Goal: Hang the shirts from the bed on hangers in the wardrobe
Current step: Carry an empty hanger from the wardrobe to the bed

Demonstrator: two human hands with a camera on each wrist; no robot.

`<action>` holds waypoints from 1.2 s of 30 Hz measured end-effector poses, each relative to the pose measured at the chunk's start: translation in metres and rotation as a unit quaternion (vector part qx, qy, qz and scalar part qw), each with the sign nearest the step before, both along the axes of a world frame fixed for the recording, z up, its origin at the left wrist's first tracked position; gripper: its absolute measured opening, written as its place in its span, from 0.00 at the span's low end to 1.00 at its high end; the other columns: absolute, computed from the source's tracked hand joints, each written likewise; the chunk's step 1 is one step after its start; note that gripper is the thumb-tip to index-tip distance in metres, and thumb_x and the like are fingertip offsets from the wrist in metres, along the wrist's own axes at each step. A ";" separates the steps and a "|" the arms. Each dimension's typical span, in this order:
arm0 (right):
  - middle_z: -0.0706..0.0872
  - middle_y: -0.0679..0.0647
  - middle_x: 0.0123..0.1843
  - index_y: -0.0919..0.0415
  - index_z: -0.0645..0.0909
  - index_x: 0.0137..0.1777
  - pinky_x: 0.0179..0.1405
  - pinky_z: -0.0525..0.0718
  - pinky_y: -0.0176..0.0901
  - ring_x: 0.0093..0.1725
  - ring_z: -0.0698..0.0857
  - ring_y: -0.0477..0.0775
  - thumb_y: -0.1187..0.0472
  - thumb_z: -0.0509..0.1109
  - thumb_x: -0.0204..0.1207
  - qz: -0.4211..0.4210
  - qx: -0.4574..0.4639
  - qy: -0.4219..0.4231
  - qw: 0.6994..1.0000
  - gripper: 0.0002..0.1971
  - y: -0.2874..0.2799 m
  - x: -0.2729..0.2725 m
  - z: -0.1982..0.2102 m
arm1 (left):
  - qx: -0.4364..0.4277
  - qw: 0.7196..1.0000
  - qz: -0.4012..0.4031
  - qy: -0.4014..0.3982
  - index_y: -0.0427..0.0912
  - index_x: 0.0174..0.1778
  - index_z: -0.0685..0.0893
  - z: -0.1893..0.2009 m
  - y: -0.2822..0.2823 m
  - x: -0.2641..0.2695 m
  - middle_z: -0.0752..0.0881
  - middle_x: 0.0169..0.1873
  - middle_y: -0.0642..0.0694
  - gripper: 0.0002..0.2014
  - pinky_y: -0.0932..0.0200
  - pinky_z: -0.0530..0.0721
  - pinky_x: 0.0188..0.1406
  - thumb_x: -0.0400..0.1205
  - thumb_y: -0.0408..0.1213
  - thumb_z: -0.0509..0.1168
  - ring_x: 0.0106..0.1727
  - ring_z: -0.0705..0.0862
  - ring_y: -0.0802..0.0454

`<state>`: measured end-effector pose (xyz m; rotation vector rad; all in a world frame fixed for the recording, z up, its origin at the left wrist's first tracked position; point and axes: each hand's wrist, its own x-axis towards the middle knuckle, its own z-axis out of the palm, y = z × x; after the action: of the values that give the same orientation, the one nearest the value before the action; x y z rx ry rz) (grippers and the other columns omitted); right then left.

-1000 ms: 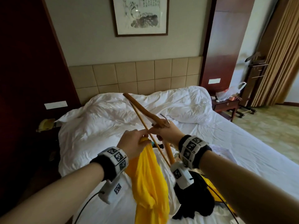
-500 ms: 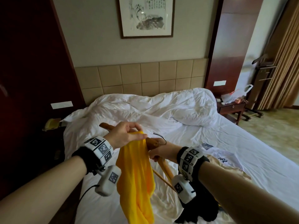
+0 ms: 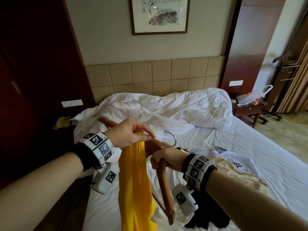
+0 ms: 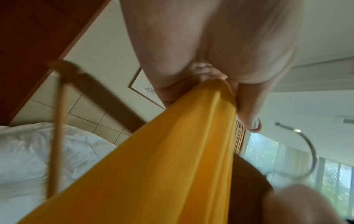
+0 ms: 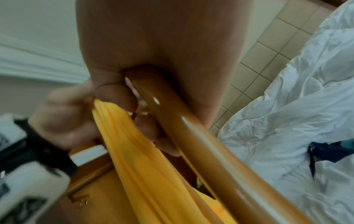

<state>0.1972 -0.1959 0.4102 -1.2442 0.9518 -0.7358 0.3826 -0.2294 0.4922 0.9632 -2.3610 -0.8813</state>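
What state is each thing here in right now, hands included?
Left hand: pinches the yellow shirt's top.
Right hand: grips the wooden hanger.
Yellow shirt: bunched, hanging down, not yet on the hanger.
Wooden hanger: tilted, held above the bed.
White shirt: lying on the bed.
Black garment: crumpled on the bed.
Duvet: rumpled.

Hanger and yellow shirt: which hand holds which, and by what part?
Right hand grips the wooden hanger on its arm just below the hook. Left hand pinches the yellow shirt at its bunched top edge.
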 end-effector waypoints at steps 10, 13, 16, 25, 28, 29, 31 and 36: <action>0.84 0.55 0.44 0.59 0.81 0.48 0.42 0.80 0.43 0.44 0.84 0.53 0.69 0.69 0.73 0.038 -0.097 0.358 0.928 0.07 0.005 -0.026 -0.044 | -0.071 0.994 0.047 -0.070 0.59 0.44 0.90 0.019 -0.016 0.046 0.85 0.30 0.39 0.02 0.49 0.80 0.36 0.78 0.45 0.74 0.32 0.82 0.42; 0.83 0.53 0.49 0.58 0.80 0.55 0.43 0.77 0.41 0.50 0.83 0.55 0.67 0.71 0.74 -0.023 -0.157 0.420 0.894 0.11 0.000 -0.046 -0.029 | -0.071 0.969 0.051 -0.232 0.63 0.44 0.86 0.003 -0.017 0.064 0.87 0.35 0.47 0.03 0.52 0.85 0.43 0.77 0.53 0.71 0.39 0.85 0.53; 0.84 0.56 0.48 0.64 0.82 0.57 0.40 0.75 0.43 0.49 0.84 0.60 0.68 0.70 0.74 -0.081 -0.182 0.409 0.890 0.12 -0.009 -0.059 -0.010 | -0.112 0.907 0.050 -0.403 0.59 0.53 0.81 -0.014 -0.015 0.067 0.80 0.41 0.55 0.08 0.58 0.81 0.44 0.80 0.53 0.69 0.45 0.80 0.59; 0.86 0.56 0.48 0.56 0.83 0.54 0.40 0.79 0.45 0.45 0.84 0.55 0.65 0.70 0.75 -0.112 -0.154 0.394 0.899 0.09 -0.013 -0.077 0.002 | -0.266 0.730 -0.064 -0.627 0.51 0.54 0.85 -0.055 0.007 0.052 0.74 0.69 0.48 0.13 0.39 0.64 0.71 0.87 0.43 0.55 0.67 0.74 0.48; 0.87 0.55 0.48 0.55 0.85 0.53 0.45 0.80 0.48 0.48 0.84 0.57 0.68 0.69 0.74 -0.110 -0.136 0.393 0.903 0.11 -0.010 -0.082 -0.009 | -0.264 0.754 -0.038 -0.600 0.51 0.49 0.84 -0.048 0.009 0.041 0.67 0.79 0.45 0.11 0.47 0.79 0.55 0.86 0.38 0.55 0.54 0.82 0.44; 0.86 0.53 0.43 0.54 0.85 0.49 0.44 0.80 0.48 0.45 0.84 0.56 0.70 0.69 0.73 -0.122 -0.127 0.369 0.913 0.11 -0.011 -0.084 -0.012 | -0.266 0.758 -0.036 -0.595 0.51 0.47 0.83 -0.044 0.009 0.036 0.64 0.81 0.45 0.11 0.49 0.81 0.49 0.86 0.38 0.55 0.48 0.84 0.44; 0.82 0.52 0.32 0.54 0.84 0.40 0.37 0.78 0.48 0.35 0.80 0.55 0.73 0.68 0.73 -0.161 -0.117 0.295 0.935 0.12 -0.011 -0.088 -0.015 | -0.271 0.761 -0.029 -0.588 0.52 0.48 0.83 -0.039 0.010 0.029 0.58 0.85 0.46 0.10 0.50 0.81 0.44 0.86 0.40 0.55 0.44 0.85 0.42; 0.93 0.56 0.50 0.59 0.88 0.57 0.42 0.86 0.48 0.41 0.86 0.55 0.79 0.66 0.73 -0.255 -0.169 0.106 0.946 0.20 -0.010 -0.083 0.011 | -0.268 0.745 -0.014 -0.610 0.51 0.50 0.85 -0.037 0.005 0.016 0.56 0.84 0.37 0.11 0.51 0.78 0.48 0.87 0.40 0.56 0.46 0.86 0.40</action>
<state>0.1144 -0.2056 0.4214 -1.4074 1.3943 -1.2290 0.3987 -0.2248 0.4553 1.4653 -3.2925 0.7679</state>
